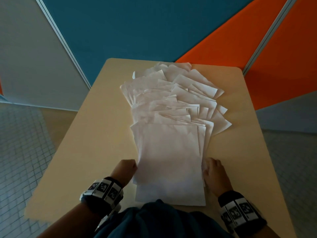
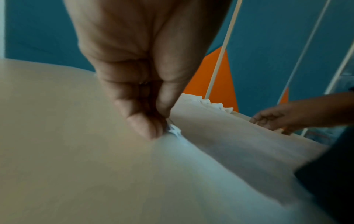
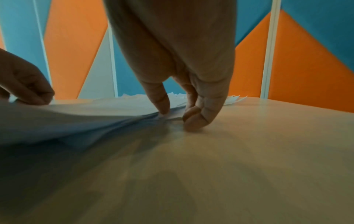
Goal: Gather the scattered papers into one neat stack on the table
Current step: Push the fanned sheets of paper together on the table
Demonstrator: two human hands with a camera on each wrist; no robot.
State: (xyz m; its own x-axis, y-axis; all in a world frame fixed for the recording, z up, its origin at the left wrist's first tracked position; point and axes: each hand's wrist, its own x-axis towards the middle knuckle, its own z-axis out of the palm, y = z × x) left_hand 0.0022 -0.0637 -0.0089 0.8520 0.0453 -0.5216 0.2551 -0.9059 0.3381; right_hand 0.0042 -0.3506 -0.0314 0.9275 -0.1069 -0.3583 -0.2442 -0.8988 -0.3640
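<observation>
Many white paper sheets [image 1: 173,107] lie fanned in a long overlapping spread down the middle of the beige table [image 1: 89,134]. The nearest sheets [image 1: 171,160] form a rough pile at the near edge. My left hand [image 1: 127,170] pinches the left edge of those sheets [image 2: 173,128] between thumb and fingers. My right hand [image 1: 214,172] pinches the pile's right edge [image 3: 168,115], with its thumb on top and curled fingers below on the table. In the right wrist view the near sheets [image 3: 80,118] are lifted a little off the table.
Blue [image 1: 128,28], orange [image 1: 257,48] and grey [image 1: 25,57] partition panels stand behind the table. Tiled floor [image 1: 22,152] shows on both sides. Bare table surface lies left and right of the papers. My dark blue clothing [image 1: 154,220] covers the table's near edge.
</observation>
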